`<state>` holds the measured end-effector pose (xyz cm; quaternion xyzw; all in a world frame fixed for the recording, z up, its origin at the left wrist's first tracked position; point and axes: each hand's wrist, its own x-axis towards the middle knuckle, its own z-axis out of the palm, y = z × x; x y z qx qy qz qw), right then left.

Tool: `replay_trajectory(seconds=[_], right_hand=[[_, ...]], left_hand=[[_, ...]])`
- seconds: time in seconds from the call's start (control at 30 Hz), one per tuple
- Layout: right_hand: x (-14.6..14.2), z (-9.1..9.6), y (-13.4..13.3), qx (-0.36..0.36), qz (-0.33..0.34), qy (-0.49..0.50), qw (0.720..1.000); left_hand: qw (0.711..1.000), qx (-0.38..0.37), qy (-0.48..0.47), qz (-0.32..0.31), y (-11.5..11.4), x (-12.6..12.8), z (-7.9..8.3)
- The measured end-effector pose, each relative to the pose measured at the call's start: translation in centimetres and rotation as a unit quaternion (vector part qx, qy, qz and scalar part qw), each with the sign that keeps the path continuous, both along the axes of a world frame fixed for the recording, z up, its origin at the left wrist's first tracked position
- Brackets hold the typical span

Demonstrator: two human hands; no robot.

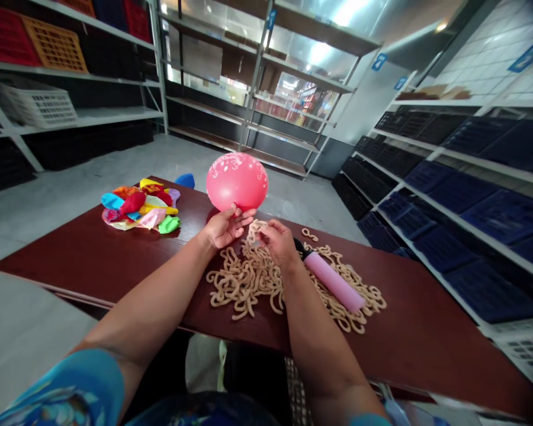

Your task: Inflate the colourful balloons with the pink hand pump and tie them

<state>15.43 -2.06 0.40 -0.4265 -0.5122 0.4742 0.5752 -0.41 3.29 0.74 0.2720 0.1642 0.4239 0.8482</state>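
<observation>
An inflated pink balloon (237, 180) with white print is held by its neck in my left hand (224, 228), fingers pinched just under it. My right hand (279, 242) is beside the left, fingers closed on a beige S-shaped clip lifted from the pile of beige clips (249, 278) spread on the dark red table (93, 254). A pink hand pump (331, 279) lies on the clips to the right of my right wrist.
A heap of flat, uninflated colourful balloons (140, 207) lies at the table's far left, with a blue one (185, 180) at the far edge. Metal shelving with crates lines the left and back walls; blue crates fill racks on the right.
</observation>
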Motion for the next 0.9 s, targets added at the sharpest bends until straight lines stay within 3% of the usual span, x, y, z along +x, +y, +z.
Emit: replay_trajectory(seconds=[0.1,0.23,0.47,0.63,0.9], right_hand=[[-0.2,0.0,0.0,0.014,-0.034,-0.034,0.999],[-0.5,0.1,-0.1,0.003,-0.06,-0.07,0.996],[-0.1,0.9,0.1,0.074,-0.128,0.061,0.987],[0.1,1.0,0.3,0.089,-0.113,0.078,0.987],[0.6,1.2,0.2,0.115,-0.133,0.135,0.975]], left_hand=[[0.999,0.042,0.025,-0.007,-0.4,0.4,0.1],[0.991,0.101,0.08,0.035,-0.9,1.2,0.1],[0.982,0.096,0.134,0.097,-0.8,1.5,-0.2],[0.974,0.088,0.162,0.135,-0.8,1.5,-0.1],[0.963,0.132,0.226,0.063,-0.9,1.1,-0.2]])
